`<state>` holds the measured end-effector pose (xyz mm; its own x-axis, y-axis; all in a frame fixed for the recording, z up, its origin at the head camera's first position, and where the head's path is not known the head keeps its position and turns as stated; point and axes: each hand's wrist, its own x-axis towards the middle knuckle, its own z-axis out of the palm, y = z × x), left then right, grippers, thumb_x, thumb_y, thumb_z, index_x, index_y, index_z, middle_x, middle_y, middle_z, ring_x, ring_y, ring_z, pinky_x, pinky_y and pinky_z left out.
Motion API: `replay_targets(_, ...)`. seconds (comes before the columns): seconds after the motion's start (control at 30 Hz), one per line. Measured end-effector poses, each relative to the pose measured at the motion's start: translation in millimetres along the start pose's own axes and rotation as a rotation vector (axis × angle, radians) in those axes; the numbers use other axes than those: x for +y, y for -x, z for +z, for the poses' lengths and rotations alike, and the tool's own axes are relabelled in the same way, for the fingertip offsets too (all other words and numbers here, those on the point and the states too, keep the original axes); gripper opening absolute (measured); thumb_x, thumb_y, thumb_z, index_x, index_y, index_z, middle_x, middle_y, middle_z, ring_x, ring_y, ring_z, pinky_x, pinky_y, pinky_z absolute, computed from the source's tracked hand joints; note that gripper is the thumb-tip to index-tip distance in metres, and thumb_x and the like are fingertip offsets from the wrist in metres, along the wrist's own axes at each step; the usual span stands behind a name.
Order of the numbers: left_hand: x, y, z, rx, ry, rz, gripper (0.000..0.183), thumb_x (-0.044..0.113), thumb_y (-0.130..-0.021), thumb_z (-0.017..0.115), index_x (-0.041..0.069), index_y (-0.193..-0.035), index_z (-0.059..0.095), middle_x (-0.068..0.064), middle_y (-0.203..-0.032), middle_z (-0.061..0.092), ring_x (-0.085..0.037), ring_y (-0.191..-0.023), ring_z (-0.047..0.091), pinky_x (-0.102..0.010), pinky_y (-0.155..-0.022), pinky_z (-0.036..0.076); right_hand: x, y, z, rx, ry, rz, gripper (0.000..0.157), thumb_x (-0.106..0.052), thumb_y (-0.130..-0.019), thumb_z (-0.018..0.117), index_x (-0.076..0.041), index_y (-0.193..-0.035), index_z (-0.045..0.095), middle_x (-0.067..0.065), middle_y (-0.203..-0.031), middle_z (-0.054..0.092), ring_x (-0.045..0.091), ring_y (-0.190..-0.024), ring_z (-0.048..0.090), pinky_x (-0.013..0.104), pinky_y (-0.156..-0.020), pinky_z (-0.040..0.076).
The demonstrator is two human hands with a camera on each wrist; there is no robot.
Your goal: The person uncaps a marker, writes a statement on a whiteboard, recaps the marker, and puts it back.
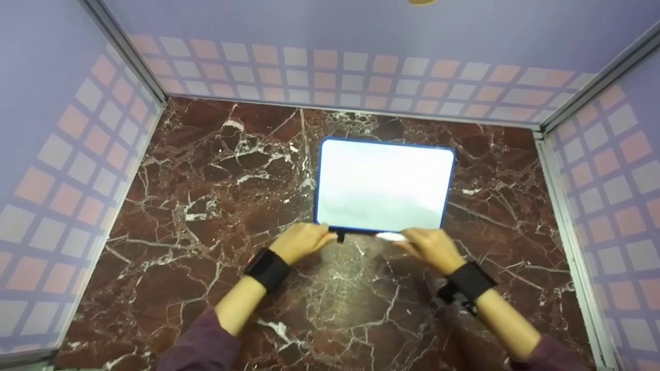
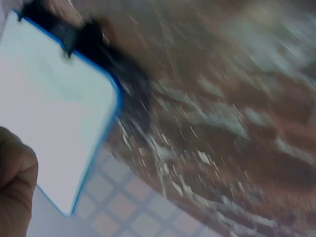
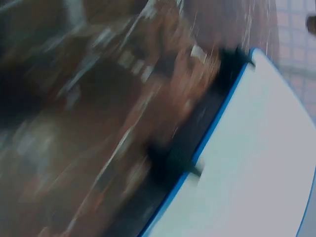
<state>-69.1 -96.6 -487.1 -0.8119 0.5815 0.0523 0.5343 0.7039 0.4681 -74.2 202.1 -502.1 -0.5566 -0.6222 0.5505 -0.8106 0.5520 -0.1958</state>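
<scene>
A white board [image 1: 384, 185] with a thin blue rim is in front of me in the head view. Fingers of my left hand [image 1: 301, 242] grip its near edge by the left corner. At the right part of the same edge, my right hand [image 1: 433, 247] grips it, though motion blurs the fingers. Between the hands, a dark foot-like piece [image 1: 340, 235] sticks out from the edge; a bright white sliver [image 1: 392, 237] lies by the right fingertips, its kind unclear. The left wrist view shows curled left-hand fingers [image 2: 15, 173] before the board. Two dark pieces [image 3: 173, 160] sit along its edge in the right wrist view.
The dark red marble-patterned surface [image 1: 216, 196] spreads around the board. Lilac walls with pink and white squares [image 1: 361, 72] enclose it at the back, left [image 1: 67, 180] and right [image 1: 619, 170]. Black bands [image 1: 268, 270] are strapped round both wrists.
</scene>
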Motion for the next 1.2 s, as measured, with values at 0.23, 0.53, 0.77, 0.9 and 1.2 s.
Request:
replay_targets(0.23, -2.8, -0.5, -4.2, 0.052, -0.075, 0.059, 0.034, 0.035, -0.094, 0.046, 0.008, -0.075, 0.046, 0.006, -0.058, 0.031, -0.01, -0.05, 0.037, -0.026, -0.043, 0.037, 4.4, -0.1, -7.4, 0.004, -0.006, 0.037, 0.016, -0.016, -0.075, 0.074, -0.008, -0.083, 0.062, -0.002, -0.066, 0.064, 0.006, -0.049, 0.051, 0.019, -0.044, 0.043)
replay_targets(0.53, -4.9, 5.8, 5.0, 0.075, -0.081, 0.024, 0.03, 0.036, -0.093, 0.048, 0.009, -0.08, 0.048, 0.0, -0.063, 0.047, -0.014, -0.056, 0.048, -0.03, -0.052, 0.047, 1.9, 0.1, -7.4, -0.024, -0.089, 0.149, 0.029, -0.005, -0.078, 0.068, -0.005, -0.107, 0.063, 0.002, -0.076, 0.063, 0.005, -0.056, 0.047, 0.018, -0.047, 0.04)
replay_targets(0.77, -13.1, 14.0, 19.4, 0.14, -0.151, 0.077, 0.016, 0.02, -0.093, 0.047, 0.008, -0.081, 0.049, -0.003, -0.07, 0.049, -0.017, -0.064, 0.047, -0.033, -0.061, 0.047, -1.4, -4.8, -12.1, -0.013, -0.209, 0.248, 0.051, -0.001, -0.082, 0.063, -0.005, -0.131, 0.05, 0.006, -0.091, 0.061, 0.002, -0.06, 0.048, 0.011, -0.049, 0.045)
replay_targets(0.9, -23.1, 20.3, 32.4, 0.175, -0.218, 0.138, 0.016, 0.019, -0.09, 0.052, 0.007, -0.081, 0.047, -0.004, -0.073, 0.047, -0.018, -0.067, 0.045, -0.032, -0.065, 0.045, -1.1, -7.2, -13.2, 0.01, -0.235, 0.253, 0.051, -0.001, -0.083, 0.062, -0.009, -0.132, 0.049, 0.009, -0.093, 0.063, 0.006, -0.062, 0.052, 0.011, -0.048, 0.046)
replay_targets(1.2, -40.8, 38.8, 65.8, 0.19, -0.344, 0.186, 0.02, 0.029, -0.086, 0.06, 0.009, -0.082, 0.056, -0.002, -0.079, 0.045, -0.017, -0.071, 0.042, -0.03, -0.066, 0.042, -0.4, -8.2, -13.1, 0.067, -0.297, 0.214, 0.045, 0.006, -0.084, 0.057, -0.008, -0.127, 0.055, 0.014, -0.103, 0.062, 0.011, -0.068, 0.062, 0.008, -0.062, 0.051)
